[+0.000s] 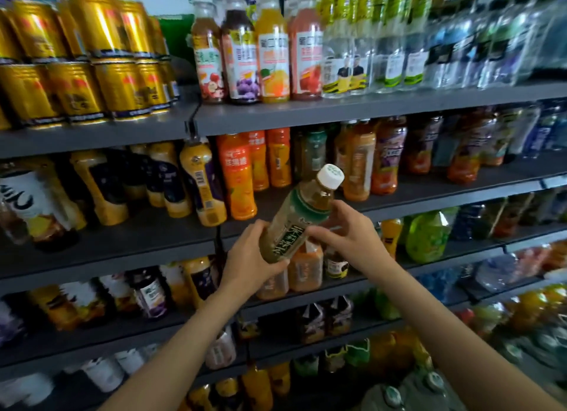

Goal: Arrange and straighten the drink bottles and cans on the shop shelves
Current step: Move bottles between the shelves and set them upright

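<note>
Held tea bottle (296,214): amber-brown liquid, green label band with dark panel and pale lettering, white cap (330,176) printed green. Cans (101,57), upper left: gold with red marks, dark base bands. Four juice bottles (256,48): white caps; contents pale amber, dark purple, orange, pink-red; fruit-print labels. Water bottles (386,42): clear, green-and-white labels. Shelves (306,116): dark grey.

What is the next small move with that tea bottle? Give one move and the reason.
Probably tip the tea bottle upright and set it into the gap on the second shelf, beside the orange juice bottles. Both hands hold it: the left hand grips its base, the right hand its middle. It is tilted, its white cap pointing up and right, off any shelf.
</note>
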